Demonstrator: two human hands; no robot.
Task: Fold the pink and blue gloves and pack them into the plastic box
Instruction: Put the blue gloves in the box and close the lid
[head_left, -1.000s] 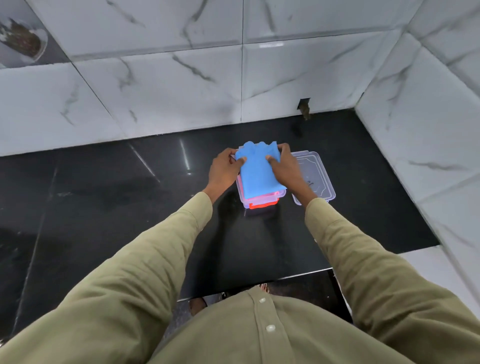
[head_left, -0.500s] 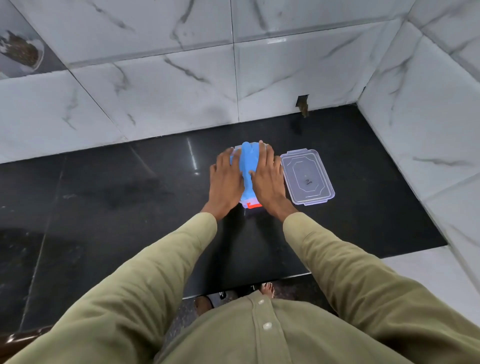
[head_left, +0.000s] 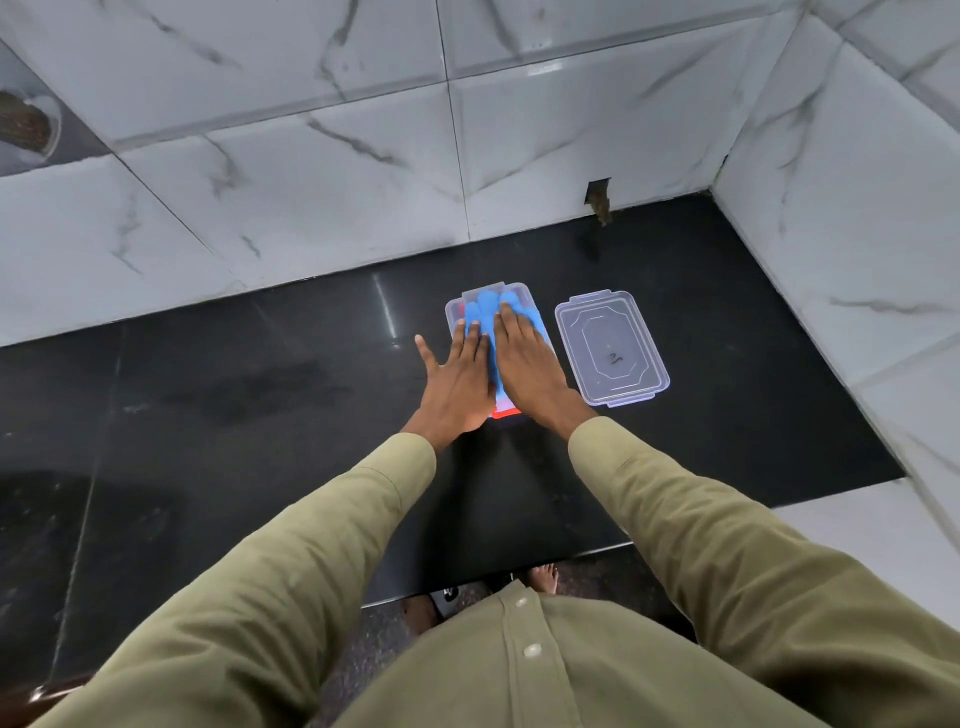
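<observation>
Since a moment ago my palms have slid flatter over the folded blue rubber glove (head_left: 480, 312), pressing it into the clear plastic box (head_left: 453, 310) on the black stone bench (head_left: 260, 374). My left hand (head_left: 457, 379) and right hand (head_left: 527, 364) lie open, fingers spread, gripping nothing. A pink-red edge (head_left: 505, 413) shows beneath. The clear lid (head_left: 612, 347) lies just beside the box.

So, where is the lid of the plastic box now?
The lid lies flat on the black counter, just right of the plastic box and the right hand.

Home kitchen: black counter (head_left: 260, 395), marble-tiled walls (head_left: 322, 171)
</observation>
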